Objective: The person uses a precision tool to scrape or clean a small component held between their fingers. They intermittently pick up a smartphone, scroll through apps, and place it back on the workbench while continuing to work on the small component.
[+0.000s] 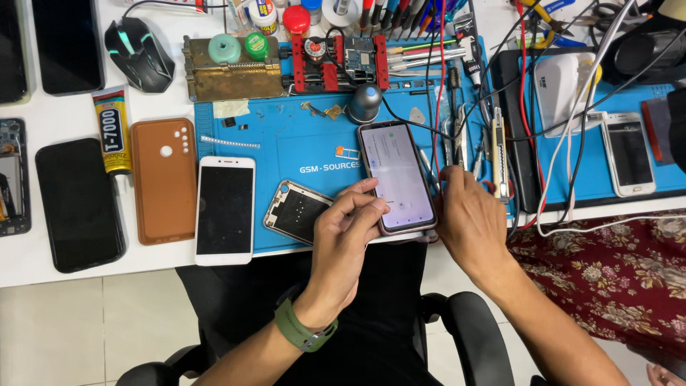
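A seated technician's left hand (343, 236), a green watch (304, 330) on its wrist, steadies the lower edge of a lit smartphone (396, 176), fingers (364, 207) curled around the frame and thumb on the screen. The right hand (468, 218) braces the phone's right side, fingers closed narrow against the casing. The handset rests tilted at the near edge of a blue repair mat (286, 154) on the worktop. Just left lie an open back cover (296, 212) and a white phone (225, 209). Farther back, tangled red and black cables (443, 86) drape over the mat; a snagged lead could likely drag the phone off the edge.
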